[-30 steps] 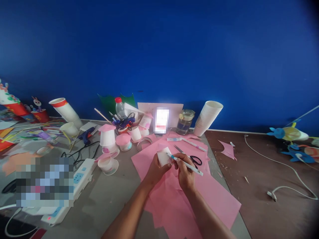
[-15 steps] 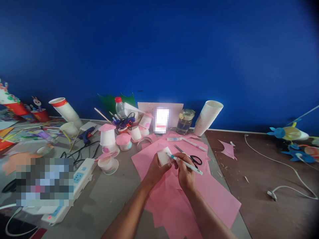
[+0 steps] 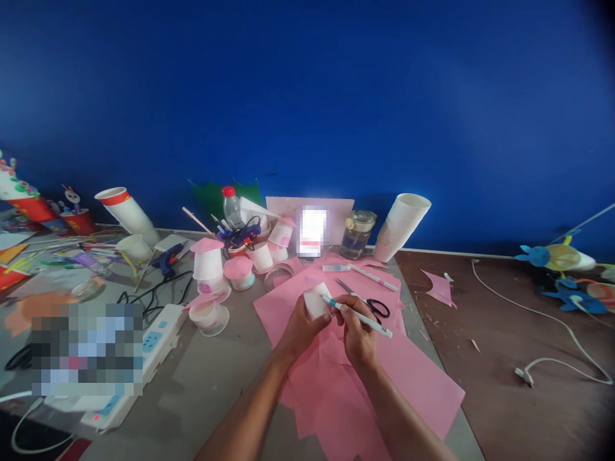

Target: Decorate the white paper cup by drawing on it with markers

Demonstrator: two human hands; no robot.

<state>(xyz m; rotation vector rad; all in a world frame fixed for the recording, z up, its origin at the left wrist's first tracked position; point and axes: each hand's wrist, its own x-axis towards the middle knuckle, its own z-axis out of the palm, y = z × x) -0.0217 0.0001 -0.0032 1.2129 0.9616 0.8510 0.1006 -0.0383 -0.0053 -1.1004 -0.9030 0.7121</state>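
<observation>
My left hand (image 3: 303,326) is closed around a white paper cup (image 3: 316,301), whose lower part the fingers hide. A white marker with a blue end (image 3: 372,322) lies in the pinch of my right hand (image 3: 358,330), its tip at the cup's surface. Both hands are over overlapping sheets of pink paper (image 3: 418,378). Just beyond my right hand lie black-handled scissors (image 3: 378,308), and farther back rest a capped marker (image 3: 375,278) and a clear tube (image 3: 335,268).
White cups with pink paper tops (image 3: 207,266) stand to the left, near a blue glue gun (image 3: 168,259) and a power strip (image 3: 151,346). At the back are a lit phone (image 3: 312,232), a glass jar (image 3: 358,234) and stacked paper cups (image 3: 402,224). A white cable (image 3: 552,314) crosses the right side.
Almost nothing differs; the marker in my right hand has shifted very slightly. The left hand and the cup stay in place.
</observation>
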